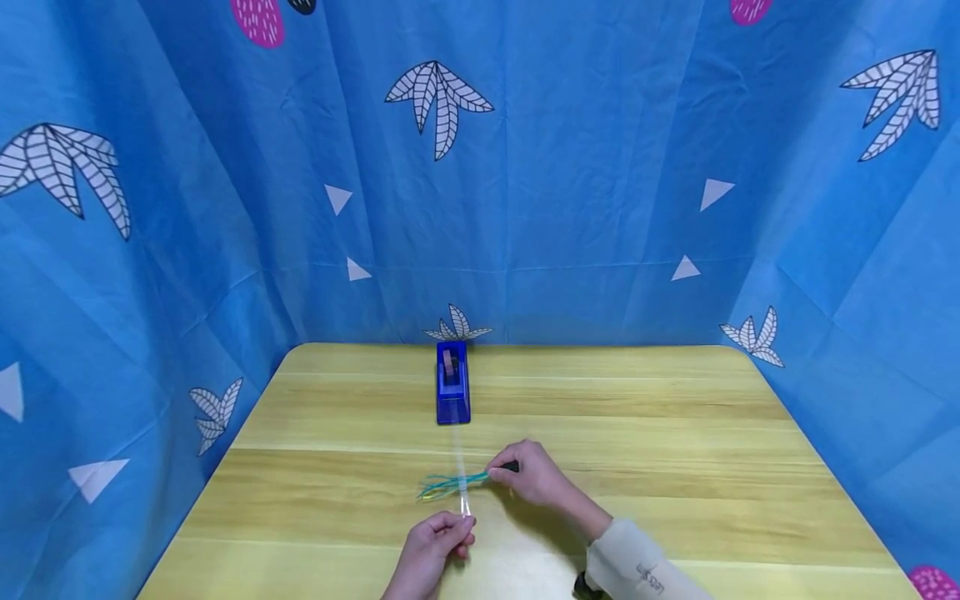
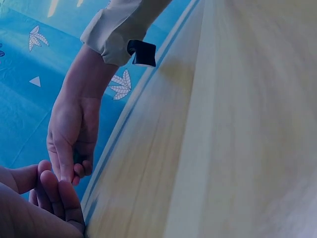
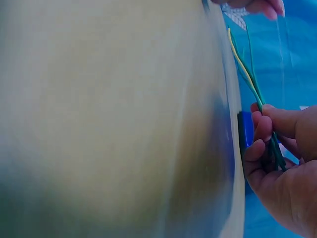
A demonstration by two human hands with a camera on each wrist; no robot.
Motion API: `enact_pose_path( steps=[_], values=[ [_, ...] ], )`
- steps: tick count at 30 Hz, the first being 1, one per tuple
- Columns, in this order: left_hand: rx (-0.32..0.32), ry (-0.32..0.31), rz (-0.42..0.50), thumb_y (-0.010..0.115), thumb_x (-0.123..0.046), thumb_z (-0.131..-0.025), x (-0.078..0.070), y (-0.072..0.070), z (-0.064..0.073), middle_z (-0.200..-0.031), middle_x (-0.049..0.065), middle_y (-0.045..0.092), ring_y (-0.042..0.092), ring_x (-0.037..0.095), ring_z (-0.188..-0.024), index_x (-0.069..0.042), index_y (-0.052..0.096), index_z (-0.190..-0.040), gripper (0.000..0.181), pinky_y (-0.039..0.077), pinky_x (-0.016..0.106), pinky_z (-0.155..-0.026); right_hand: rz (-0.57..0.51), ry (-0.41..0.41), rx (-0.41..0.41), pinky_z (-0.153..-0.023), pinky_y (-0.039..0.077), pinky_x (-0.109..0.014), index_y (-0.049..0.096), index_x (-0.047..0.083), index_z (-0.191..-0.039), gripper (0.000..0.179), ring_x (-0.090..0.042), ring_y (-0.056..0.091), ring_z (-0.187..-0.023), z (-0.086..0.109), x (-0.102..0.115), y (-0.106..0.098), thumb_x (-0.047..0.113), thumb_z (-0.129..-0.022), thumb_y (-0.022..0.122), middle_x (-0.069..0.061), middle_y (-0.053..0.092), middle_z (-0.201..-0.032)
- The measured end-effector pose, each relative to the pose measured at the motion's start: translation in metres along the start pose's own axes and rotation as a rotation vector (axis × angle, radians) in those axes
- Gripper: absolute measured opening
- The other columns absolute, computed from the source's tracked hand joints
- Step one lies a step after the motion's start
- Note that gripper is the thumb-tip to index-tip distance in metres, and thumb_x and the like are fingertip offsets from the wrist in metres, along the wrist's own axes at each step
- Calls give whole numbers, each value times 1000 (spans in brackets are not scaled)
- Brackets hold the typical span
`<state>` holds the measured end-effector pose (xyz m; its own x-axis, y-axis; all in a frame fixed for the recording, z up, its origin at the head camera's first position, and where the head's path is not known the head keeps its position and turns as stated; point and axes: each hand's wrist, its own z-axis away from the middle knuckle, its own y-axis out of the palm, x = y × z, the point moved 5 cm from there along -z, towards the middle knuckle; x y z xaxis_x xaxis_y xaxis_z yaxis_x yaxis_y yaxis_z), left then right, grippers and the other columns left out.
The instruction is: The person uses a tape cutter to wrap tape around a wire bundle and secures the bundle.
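Note:
In the head view my left hand pinches the end of a strip of clear tape. The strip runs taut from a blue tape dispenser farther back on the table. My right hand grips a bundle of thin green wires, one of them yellow, with a black part showing at the hand. Its loose ends spread out to the left and cross the tape just beyond my left fingers. The right wrist view has the wire bundle between thumb and fingers.
The wood-grain table has a blue patterned curtain behind it and along both sides. A black wrist device sits at the right sleeve.

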<state>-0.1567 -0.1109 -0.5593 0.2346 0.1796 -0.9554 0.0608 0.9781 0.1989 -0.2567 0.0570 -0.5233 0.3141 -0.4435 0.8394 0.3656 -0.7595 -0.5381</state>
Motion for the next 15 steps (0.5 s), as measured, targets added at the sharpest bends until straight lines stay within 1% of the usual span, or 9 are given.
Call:
enact_pose_path(
  steps=[2,3,5,9,11,15],
  values=[
    [-1,-1,-1,67,-8,-100,0,0,0,-75,-6,64,59,4,-65,16,66,-102,24,51,18,-67,-25,5,8,-59,54,-23,79,3,-97,8,-11,62,-65,2,2,3,7,-94,73,-8,77,-92],
    [-2,-1,-2,67,-8,-100,1,0,0,-75,-6,65,59,5,-65,17,66,-102,25,51,18,-67,-32,6,10,-61,54,-23,79,3,-96,8,-11,62,-67,3,3,5,7,-94,74,-8,77,-92],
    [-10,-5,-5,67,-8,-100,1,0,0,-75,-6,65,58,5,-65,17,66,-102,25,52,18,-66,-38,7,12,-66,55,-23,80,5,-97,7,-10,63,-69,5,6,7,8,-94,74,-6,77,-93],
    [-27,-13,-4,67,-9,-100,0,0,0,-75,-6,65,58,5,-66,16,66,-103,25,52,18,-66,-23,3,6,-79,55,-25,80,9,-96,7,-7,65,-82,9,8,11,11,-93,75,-1,78,-93],
    [-33,-16,-6,67,-9,-100,0,0,0,-75,-6,65,58,5,-66,15,67,-102,24,52,18,-66,-25,10,6,-80,55,-25,81,9,-97,7,-7,65,-82,10,9,12,11,-94,75,-1,78,-93],
    [-35,-21,-14,67,-9,-101,0,0,0,-76,-5,65,58,5,-66,12,68,-101,21,52,18,-67,-54,26,18,-72,54,-24,80,8,-98,8,-8,63,-77,13,12,14,11,-94,75,-2,77,-92]
  ],
)
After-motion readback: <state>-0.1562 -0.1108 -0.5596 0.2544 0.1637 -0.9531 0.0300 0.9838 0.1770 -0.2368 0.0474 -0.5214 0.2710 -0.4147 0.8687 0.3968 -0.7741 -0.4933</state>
